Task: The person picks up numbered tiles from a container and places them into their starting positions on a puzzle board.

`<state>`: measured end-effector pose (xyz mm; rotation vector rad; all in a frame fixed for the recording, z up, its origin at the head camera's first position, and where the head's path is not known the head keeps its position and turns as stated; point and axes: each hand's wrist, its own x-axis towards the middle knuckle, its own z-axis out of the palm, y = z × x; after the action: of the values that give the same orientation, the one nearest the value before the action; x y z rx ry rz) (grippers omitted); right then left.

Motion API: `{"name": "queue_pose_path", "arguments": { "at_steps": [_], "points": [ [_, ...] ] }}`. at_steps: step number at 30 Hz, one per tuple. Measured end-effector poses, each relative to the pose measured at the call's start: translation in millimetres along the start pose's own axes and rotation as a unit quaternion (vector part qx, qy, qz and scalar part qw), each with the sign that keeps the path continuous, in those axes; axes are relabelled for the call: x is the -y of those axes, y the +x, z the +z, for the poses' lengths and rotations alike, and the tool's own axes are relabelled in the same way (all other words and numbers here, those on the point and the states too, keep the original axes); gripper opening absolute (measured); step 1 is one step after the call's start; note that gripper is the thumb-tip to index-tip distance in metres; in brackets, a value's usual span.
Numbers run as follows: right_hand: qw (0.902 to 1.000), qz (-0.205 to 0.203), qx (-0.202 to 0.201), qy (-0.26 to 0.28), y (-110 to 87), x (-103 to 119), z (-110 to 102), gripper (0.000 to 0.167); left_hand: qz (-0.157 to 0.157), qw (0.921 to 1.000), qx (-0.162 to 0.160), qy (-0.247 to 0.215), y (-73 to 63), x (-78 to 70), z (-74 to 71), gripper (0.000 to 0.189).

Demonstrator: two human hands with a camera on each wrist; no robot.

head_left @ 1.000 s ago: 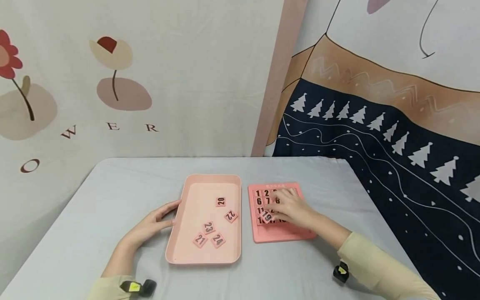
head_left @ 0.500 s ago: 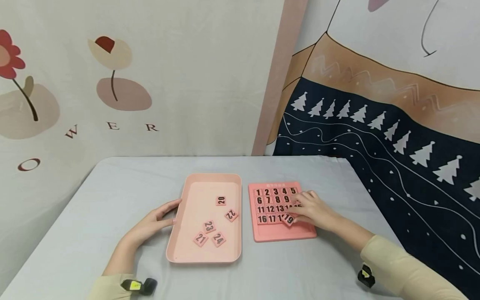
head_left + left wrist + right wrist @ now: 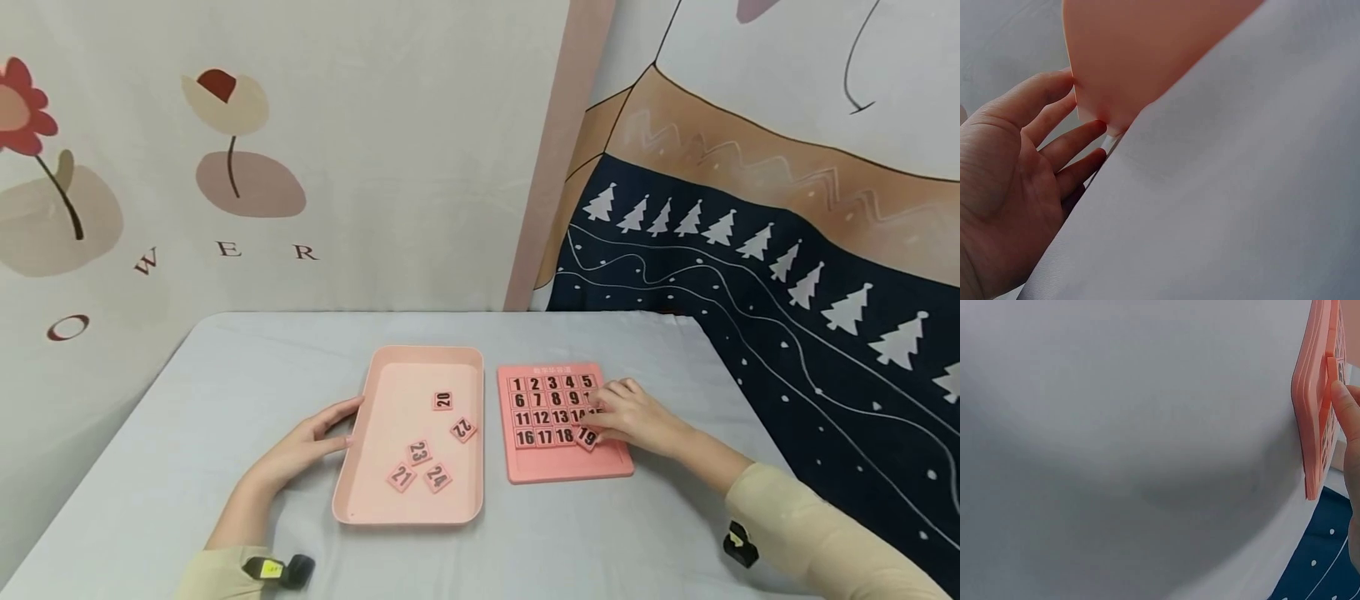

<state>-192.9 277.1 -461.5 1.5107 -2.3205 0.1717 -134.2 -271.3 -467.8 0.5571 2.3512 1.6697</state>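
Note:
My right hand (image 3: 641, 419) pinches a small pink number tile marked 19 (image 3: 586, 439) over the pink number puzzle board (image 3: 562, 464). The tile is tilted, just right of the 18 tile (image 3: 564, 437) in the fourth row. In the right wrist view, a fingertip (image 3: 1339, 394) presses the tile's edge close to the board. Rows from 1 downward fill the board's upper part; my fingers hide some tiles on the right. My left hand (image 3: 303, 440) touches the left side of the pale pink tray (image 3: 401, 383) with extended, relaxed fingers, also seen in the left wrist view.
In the tray lie several loose tiles: 20 (image 3: 442, 401), 22 (image 3: 462, 429), 23 (image 3: 418, 452), 21 (image 3: 401, 477) and 24 (image 3: 437, 477). Tray and board stand side by side on the white-covered table (image 3: 262, 358), a narrow gap between them. Printed curtains hang behind.
The right hand has carried the 19 tile rightward across the board, from over the row's left end to beside 18. Tiles it covered now show. The left hand and tray stay put.

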Motion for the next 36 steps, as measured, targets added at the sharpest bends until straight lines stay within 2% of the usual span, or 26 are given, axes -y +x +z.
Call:
{"name": "queue_pose_path", "arguments": {
  "at_steps": [9, 15, 24, 30, 36],
  "points": [
    [0.9993, -0.029, 0.009, -0.022, -2.0, -6, 0, 0.036, 0.002, 1.0000, -0.003, 0.001, 1.0, 1.7, 0.7, 0.058],
    [0.9990, -0.034, 0.016, -0.026, -1.1, -6, 4, 0.036, 0.005, 1.0000, -0.004, 0.006, 1.1, 2.7, 1.6, 0.058],
    [0.9999, 0.010, -0.002, -0.004, -4.3, -1, 3, 0.031, -0.005, 1.0000, -0.006, 0.006, 1.3, 1.9, 2.2, 0.059],
    [0.9991, 0.037, -0.021, 0.006, -6.8, 3, 6, 0.022, -0.004, 1.0000, -0.004, 0.002, 1.6, 3.7, 2.3, 0.060],
    [0.9970, 0.074, -0.023, 0.013, -7.1, 10, 9, 0.024, -0.007, 1.0000, -0.005, 0.003, 1.7, 4.8, 1.5, 0.060]
  ]
}}
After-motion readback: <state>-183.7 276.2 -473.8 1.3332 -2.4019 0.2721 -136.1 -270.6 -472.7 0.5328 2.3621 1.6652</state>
